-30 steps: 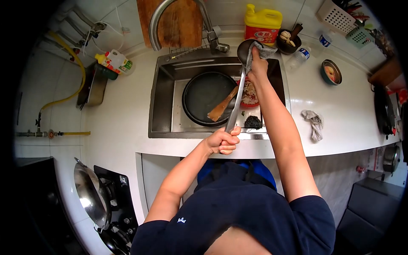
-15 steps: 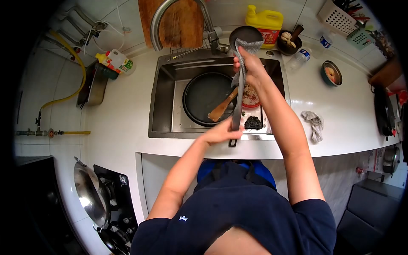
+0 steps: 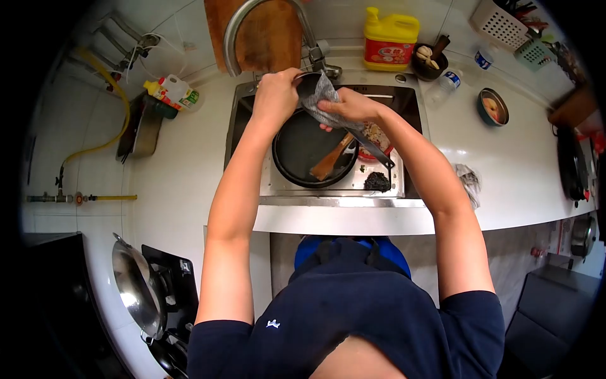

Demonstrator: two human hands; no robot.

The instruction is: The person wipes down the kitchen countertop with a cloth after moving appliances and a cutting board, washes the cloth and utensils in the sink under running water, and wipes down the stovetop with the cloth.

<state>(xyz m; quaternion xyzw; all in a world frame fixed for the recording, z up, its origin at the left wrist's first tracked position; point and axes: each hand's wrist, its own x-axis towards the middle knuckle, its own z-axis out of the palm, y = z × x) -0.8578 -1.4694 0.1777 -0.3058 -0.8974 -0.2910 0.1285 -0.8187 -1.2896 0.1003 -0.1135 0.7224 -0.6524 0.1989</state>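
A long-handled ladle [image 3: 378,152] slants over the sink, its dark bowl up near the faucet. My left hand [image 3: 276,96] is closed on the rim of the ladle's bowl. My right hand [image 3: 351,105] is closed round a grey cloth [image 3: 322,104], which presses against the ladle near where bowl and handle meet. Below lies a large round black pan [image 3: 303,148] in the sink. A wooden spatula [image 3: 329,161] rests in it. Beside the pan, partly hidden by my right forearm and the handle, is a red bowl [image 3: 377,138] of food scraps.
The steel sink [image 3: 243,120] has a curved faucet [image 3: 228,47] at its back, before a wooden board [image 3: 268,38]. A black scourer [image 3: 377,182] lies at the sink's front right. Along the back stand a yellow jug [image 3: 390,41] and a dark mortar [image 3: 429,63]. A rag [image 3: 469,183] lies rightward.
My left hand has gone from the handle's end up to the ladle's bowl. The ladle's bowl has swung left and its handle end right. The cloth and my right hand have moved left and down.
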